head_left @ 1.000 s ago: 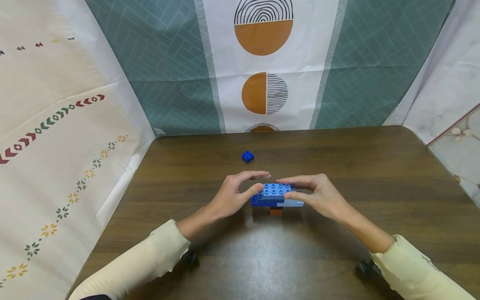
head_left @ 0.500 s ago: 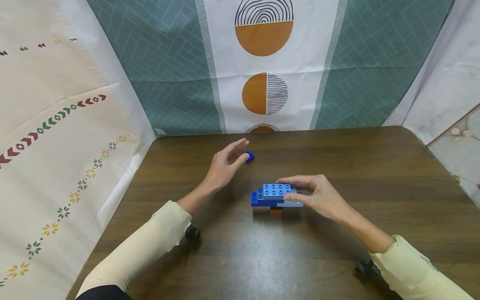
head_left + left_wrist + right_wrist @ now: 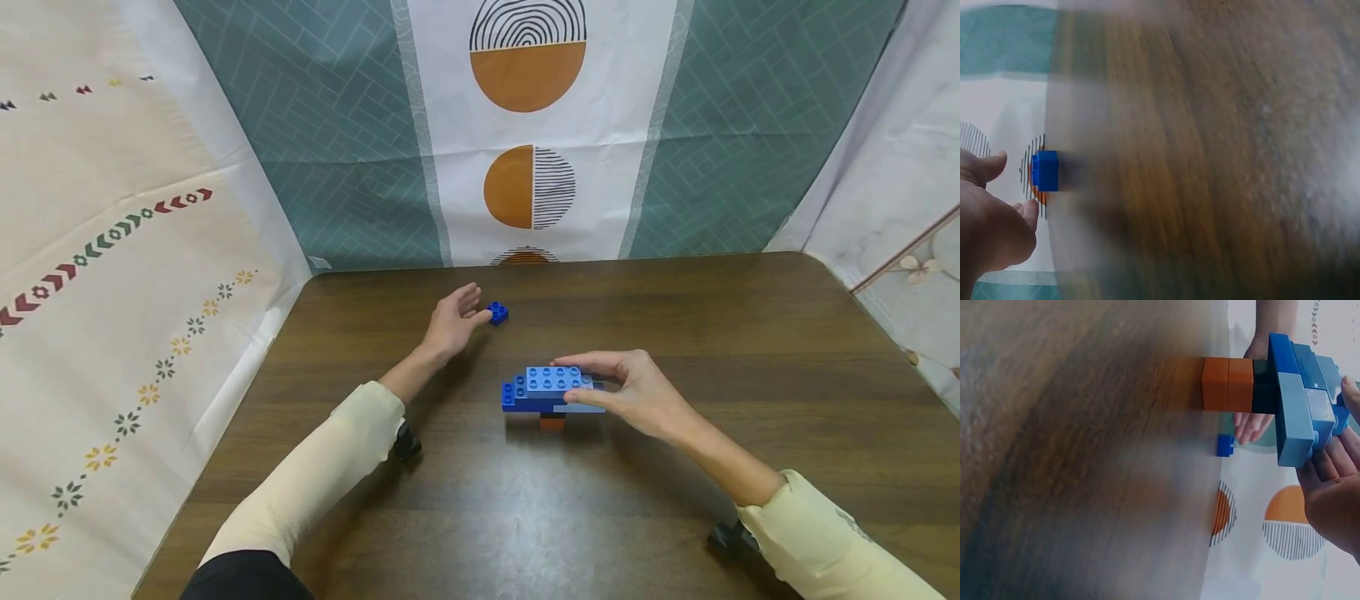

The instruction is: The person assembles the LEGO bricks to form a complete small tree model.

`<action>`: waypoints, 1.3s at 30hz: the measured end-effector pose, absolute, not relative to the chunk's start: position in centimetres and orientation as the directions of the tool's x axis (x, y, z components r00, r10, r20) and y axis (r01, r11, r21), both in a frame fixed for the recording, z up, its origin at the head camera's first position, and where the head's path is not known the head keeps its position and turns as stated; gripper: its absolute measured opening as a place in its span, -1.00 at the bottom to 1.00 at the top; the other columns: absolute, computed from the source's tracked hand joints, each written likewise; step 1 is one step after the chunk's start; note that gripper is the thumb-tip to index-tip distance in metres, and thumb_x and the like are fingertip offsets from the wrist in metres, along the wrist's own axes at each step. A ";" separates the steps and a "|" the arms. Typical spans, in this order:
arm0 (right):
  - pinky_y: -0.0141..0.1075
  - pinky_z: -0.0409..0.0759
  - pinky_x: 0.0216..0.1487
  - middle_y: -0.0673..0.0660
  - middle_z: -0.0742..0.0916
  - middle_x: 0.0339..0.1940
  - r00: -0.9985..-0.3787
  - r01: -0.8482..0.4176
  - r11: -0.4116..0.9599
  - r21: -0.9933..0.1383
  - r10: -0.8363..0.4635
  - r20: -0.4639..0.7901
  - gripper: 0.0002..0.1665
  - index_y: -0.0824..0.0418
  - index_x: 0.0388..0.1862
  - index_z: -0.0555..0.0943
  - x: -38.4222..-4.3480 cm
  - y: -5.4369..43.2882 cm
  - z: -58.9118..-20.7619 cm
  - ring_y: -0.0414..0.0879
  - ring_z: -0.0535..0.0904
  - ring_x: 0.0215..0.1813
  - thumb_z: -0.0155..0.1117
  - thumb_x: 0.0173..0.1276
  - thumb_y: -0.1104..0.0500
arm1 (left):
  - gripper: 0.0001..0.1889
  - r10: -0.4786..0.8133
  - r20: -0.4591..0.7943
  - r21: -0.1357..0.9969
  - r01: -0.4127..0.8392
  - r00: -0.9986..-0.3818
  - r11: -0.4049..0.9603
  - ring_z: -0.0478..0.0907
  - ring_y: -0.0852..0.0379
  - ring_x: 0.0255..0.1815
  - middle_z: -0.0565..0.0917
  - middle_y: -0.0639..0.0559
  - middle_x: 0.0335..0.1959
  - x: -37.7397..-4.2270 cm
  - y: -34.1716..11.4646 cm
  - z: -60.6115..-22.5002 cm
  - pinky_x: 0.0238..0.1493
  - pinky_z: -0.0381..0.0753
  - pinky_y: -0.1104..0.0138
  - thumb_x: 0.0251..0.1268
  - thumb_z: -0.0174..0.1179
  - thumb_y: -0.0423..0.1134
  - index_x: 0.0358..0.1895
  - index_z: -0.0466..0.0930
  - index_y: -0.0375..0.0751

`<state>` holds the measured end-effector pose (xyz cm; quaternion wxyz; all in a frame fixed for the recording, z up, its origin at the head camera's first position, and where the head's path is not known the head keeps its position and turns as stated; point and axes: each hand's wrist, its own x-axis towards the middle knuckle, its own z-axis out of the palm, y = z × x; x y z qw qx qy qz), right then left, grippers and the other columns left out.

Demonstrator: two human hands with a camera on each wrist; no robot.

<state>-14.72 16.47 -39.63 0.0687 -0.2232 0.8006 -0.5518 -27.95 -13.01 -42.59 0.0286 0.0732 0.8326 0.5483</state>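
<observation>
A small dark blue toy brick [image 3: 498, 313] with studs on top sits on the table. My left hand [image 3: 448, 325] is just left of it, fingers extended and thumb tip close to its side; in the left wrist view a gap shows between the hand and the brick [image 3: 1047, 170]. The right hand [image 3: 641, 396] holds the right side of a toy brick structure [image 3: 551, 383], thumb in front and fingers behind. From the right wrist view, this structure [image 3: 1297, 419] has stacked orange bricks and a dark one as its stem, with wider dark and light blue tiers above.
Everything stands on a brown wooden table [image 3: 712, 317]. A patterned cloth [image 3: 360, 167] hangs beyond its far edge, and a cream embroidered cloth [image 3: 120, 333] covers the left side. Dark straps are at both wrists.
My left hand has left the brick structure and moved forward and left to the small blue brick, then drawn slightly back from it. The right hand stays at the structure.
</observation>
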 end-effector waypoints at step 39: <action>-0.35 0.71 0.05 0.18 0.76 0.25 -0.907 -0.273 0.325 -0.905 -0.402 0.129 -0.54 0.10 0.27 0.76 -14.7 16.5 -39.7 0.05 0.74 0.09 0.56 0.40 0.13 | -0.51 0.081 0.078 0.763 0.111 -0.994 0.637 0.67 -0.06 0.27 0.65 -0.08 0.37 -28.8 -11.1 -44.6 0.33 0.59 0.14 0.52 0.35 -0.29 0.45 0.58 -0.17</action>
